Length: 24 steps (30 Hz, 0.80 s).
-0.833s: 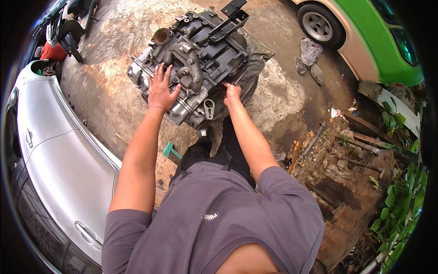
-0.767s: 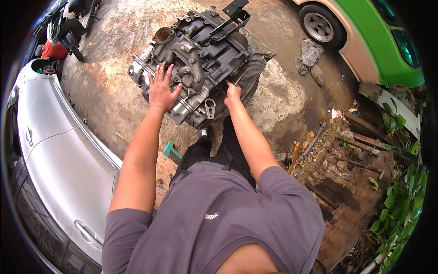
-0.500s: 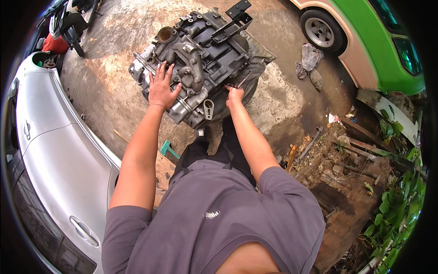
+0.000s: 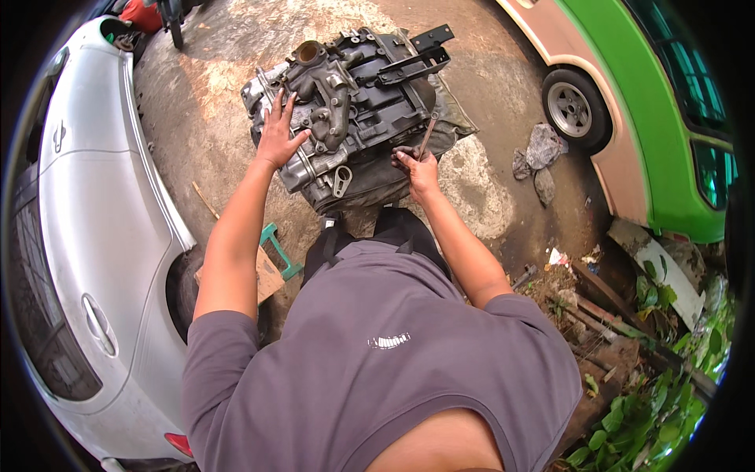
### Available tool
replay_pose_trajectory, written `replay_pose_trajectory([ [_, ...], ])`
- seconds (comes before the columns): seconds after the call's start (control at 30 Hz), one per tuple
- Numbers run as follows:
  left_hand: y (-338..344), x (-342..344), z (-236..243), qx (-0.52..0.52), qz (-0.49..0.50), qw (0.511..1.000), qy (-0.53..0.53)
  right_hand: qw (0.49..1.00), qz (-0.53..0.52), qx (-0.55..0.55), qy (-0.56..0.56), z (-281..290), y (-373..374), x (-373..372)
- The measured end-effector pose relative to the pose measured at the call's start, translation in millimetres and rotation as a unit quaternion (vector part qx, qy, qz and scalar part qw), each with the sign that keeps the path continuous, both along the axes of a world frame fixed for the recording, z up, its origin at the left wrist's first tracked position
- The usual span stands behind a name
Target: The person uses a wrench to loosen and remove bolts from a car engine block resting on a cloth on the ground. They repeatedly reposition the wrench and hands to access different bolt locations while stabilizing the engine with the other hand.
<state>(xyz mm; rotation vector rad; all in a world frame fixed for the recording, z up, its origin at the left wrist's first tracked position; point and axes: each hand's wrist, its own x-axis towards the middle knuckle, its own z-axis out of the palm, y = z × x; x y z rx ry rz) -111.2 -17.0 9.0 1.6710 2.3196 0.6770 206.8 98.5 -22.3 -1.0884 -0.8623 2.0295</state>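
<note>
- Stained concrete floor (image 4: 212, 118) of an outdoor yard; silver car (image 4: 86, 212) along the left, green and beige vehicle (image 4: 653, 102) at upper right, leafy plants (image 4: 645, 417) and scrap timber at lower right.
- Engine block (image 4: 354, 102) sits on the floor just ahead of the person, on a dark cloth. Its long axis runs from lower left to upper right; a round open port faces up at its far left end, and a black bracket (image 4: 417, 59) sticks out toward the upper right.
- Left hand (image 4: 279, 134): fingers spread wide, palm flat on the near left side of the engine block, holding nothing.
- Right hand (image 4: 418, 167): closed around the lower end of a slim metal tool (image 4: 427, 138), at the near right edge of the engine block. Tool's shaft points up and slightly right, its tip against the block.
- Green-handled object and a piece of cardboard (image 4: 263, 271) lie on the floor beside the person's left leg, near the car's wheel arch.
- Two grey rocks (image 4: 539, 153) rest beside the green vehicle's wheel (image 4: 574, 110).
</note>
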Motion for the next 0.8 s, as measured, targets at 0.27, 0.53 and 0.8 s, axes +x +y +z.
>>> replay_pose_trajectory([
  [0.27, -105, 77, 7, 0.249, 0.270, 0.925, -0.100, 0.956, 0.223, 0.189, -0.008, 45, 16, -48],
  [0.53, -232, 140, -19, 0.307, 0.488, 0.807, -0.131, 0.909, 0.390, 0.140, 0.049, 60, -68, -108],
  [0.8, -361, 199, -56, 0.309, 0.639, 0.686, -0.156, 0.788, 0.571, 0.205, -0.105, 14, -210, -147],
])
